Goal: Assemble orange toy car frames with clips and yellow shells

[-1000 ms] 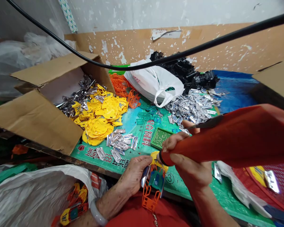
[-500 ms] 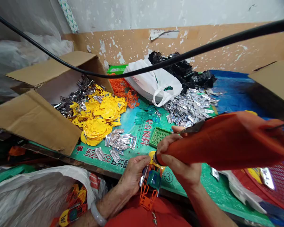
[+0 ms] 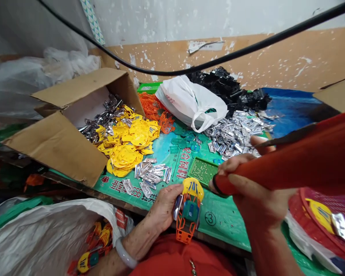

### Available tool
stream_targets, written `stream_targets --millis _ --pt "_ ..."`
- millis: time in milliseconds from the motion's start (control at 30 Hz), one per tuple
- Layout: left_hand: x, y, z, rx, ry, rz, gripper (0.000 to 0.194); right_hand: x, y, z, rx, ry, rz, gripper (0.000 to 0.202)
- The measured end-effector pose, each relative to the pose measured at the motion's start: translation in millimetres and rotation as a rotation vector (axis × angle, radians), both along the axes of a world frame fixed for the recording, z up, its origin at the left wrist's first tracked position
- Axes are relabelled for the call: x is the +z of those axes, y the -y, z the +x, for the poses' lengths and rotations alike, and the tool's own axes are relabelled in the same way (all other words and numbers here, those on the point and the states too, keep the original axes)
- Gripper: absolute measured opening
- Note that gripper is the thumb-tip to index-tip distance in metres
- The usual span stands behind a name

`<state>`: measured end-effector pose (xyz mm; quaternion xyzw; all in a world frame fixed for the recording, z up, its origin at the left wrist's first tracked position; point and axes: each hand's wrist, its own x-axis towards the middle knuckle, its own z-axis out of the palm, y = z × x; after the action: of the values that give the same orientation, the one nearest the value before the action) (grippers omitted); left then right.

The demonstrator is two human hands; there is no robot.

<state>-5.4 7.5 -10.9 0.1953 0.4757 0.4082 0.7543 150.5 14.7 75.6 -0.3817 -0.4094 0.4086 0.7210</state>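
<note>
My left hand [image 3: 164,205] pinches the left side of a toy piece [image 3: 190,211] made of a yellow top, a green block, an orange frame and silvery side strips. To the right, my right hand [image 3: 247,184] is wrapped round a red tool [image 3: 290,165] with a dark tip, which points left above a small green perforated tray [image 3: 202,171]. A gap lies between the tool tip and the toy piece. Silver parts [image 3: 152,173] lie loose beyond my left hand, beside a pile of yellow parts [image 3: 129,140].
An open cardboard box [image 3: 74,149] lies at left, a white sack [image 3: 60,230] with toy pieces at lower left. Behind are a white plastic bag [image 3: 189,99], black parts [image 3: 227,90] and silver parts [image 3: 232,130]. A red basket [image 3: 339,199] stands at right; a black cable [image 3: 172,72] hangs across.
My right hand has drawn the red tool right, away from the toy piece, uncovering its yellow top. My left hand still holds the piece. The view has shifted slightly.
</note>
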Motion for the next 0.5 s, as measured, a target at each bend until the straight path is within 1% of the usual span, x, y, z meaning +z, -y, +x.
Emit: stream_targets --millis 100,167,233,300,433,500 --pt "-1.4 -0.7 -1.3 0.049 0.015 -0.007 0.037 -1.4 -8.7 13.3 -0.178 0.1 -0.044 0.023" --pt "-1.3 -0.1 -0.7 0.06 0.022 -0.007 0.035 -8.5 -14.5 21.9 -0.286 0.185 -0.06 0.019" --pt "0.0 0.7 0.5 0.043 0.039 -0.001 0.033 -15.6 -18.1 28.5 -0.356 0.249 -0.088 0.018" --pt "2.2 1.3 1.5 0.034 0.055 0.0 0.033 -19.1 -19.1 32.6 -0.4 0.314 -0.144 0.021" --pt "6.0 2.0 2.4 0.039 0.059 0.006 0.032 -16.0 -18.0 35.9 -0.499 0.508 -0.227 0.026" --pt "7.1 1.9 2.4 0.041 0.074 0.004 0.03 -14.3 -17.8 37.2 -0.526 0.575 -0.248 0.033"
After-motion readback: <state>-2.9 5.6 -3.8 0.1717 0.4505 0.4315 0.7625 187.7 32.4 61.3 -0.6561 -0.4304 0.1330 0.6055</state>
